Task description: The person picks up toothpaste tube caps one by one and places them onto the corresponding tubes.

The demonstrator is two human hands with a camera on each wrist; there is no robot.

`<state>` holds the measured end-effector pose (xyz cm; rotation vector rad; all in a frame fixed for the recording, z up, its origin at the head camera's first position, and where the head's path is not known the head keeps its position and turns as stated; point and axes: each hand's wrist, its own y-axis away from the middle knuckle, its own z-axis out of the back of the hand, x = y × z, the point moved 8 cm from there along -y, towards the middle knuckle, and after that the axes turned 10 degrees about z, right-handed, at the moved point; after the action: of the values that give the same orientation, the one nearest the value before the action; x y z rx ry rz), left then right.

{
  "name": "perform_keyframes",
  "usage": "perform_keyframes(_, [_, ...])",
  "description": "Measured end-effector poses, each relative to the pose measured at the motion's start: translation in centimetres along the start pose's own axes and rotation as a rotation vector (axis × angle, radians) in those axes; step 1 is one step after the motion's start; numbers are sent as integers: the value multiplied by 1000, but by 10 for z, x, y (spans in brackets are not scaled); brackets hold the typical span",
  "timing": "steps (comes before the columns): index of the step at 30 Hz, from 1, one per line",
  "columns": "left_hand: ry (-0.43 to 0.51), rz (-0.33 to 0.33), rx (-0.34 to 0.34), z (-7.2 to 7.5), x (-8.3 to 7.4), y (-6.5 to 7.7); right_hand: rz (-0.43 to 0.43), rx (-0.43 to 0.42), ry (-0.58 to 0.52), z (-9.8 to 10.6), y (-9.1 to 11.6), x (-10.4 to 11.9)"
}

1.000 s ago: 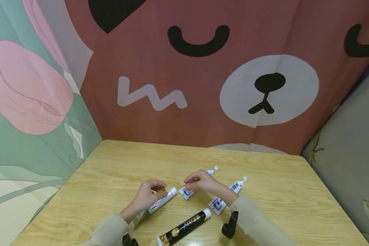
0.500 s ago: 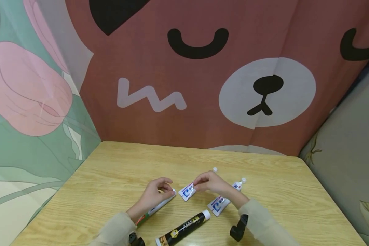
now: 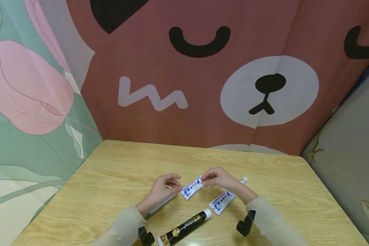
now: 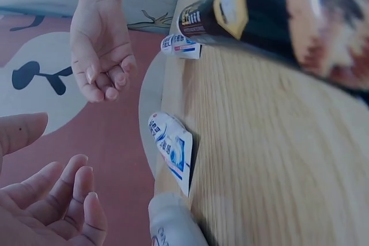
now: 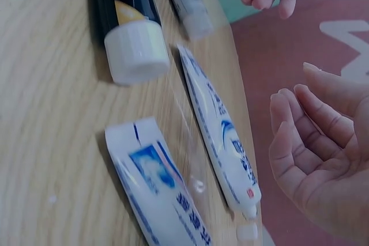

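Observation:
Both hands hover over several toothpaste tubes, fingers loosely bent, holding nothing. My left hand is above a white and green tube, covering much of it in the head view; its whitish cap end shows in the left wrist view. My right hand is over the cap end of a small white and blue tube, apart from it in the right wrist view. A second small white and blue tube lies beneath the right forearm. Closer to me rests a black tube with a white cap.
The tubes lie slantwise on a wooden table. Behind its far edge hangs a brown curtain with a bear print, and a flowered cloth hangs on the left. Black camera mounts sit on both wrists.
Both hands have drifted to the right above the table, uncovering more of the small tube between them. The left hand hides the white and green tube's cap. The tubes stay where they were.

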<state>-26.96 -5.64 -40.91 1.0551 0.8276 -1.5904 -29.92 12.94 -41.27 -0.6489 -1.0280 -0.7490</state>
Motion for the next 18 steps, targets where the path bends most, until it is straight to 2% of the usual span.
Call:
perform_keyframes(4, [32, -2, 1, -4, -1, -5, -4, -2, 29, 9, 1, -3])
perform_keyframes(10, [27, 18, -3, -13, -4, -14, -32, -22, 65, 25, 1, -11])
perform_keyframes(18, [42, 40, 27, -20, -4, -26, -50, -35, 103, 45, 1, -18])
